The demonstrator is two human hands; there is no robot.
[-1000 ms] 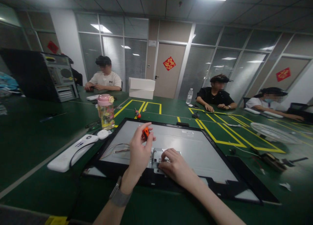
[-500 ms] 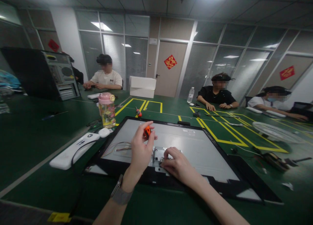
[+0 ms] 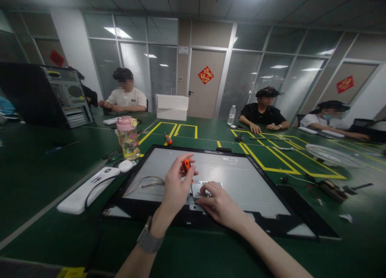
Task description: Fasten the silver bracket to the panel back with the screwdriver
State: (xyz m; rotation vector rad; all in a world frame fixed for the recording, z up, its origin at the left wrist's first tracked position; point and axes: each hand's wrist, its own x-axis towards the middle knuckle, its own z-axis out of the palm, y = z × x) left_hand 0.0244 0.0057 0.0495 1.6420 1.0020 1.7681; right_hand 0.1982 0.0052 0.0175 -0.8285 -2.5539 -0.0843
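Note:
A flat monitor panel (image 3: 241, 181) with a black frame lies back-up on the green table in front of me. My left hand (image 3: 176, 187) is closed round the orange handle of a small screwdriver (image 3: 187, 165), held upright over a small metal board (image 3: 197, 189) on the panel. My right hand (image 3: 218, 203) rests on that board, fingers curled and pressing on it. Thin coloured wires (image 3: 147, 181) run across the panel to the left of my hands.
A white power strip (image 3: 87, 189) and a pink-lidded bottle (image 3: 128, 137) lie at the left. A computer case (image 3: 57, 95) stands far left, a white box (image 3: 171, 107) at the back, a fan grille (image 3: 334, 155) at the right. Three people sit around the table.
The view has shifted slightly. My left hand with the screwdriver moved a little right, closer to the metal board; my right hand stays on the board.

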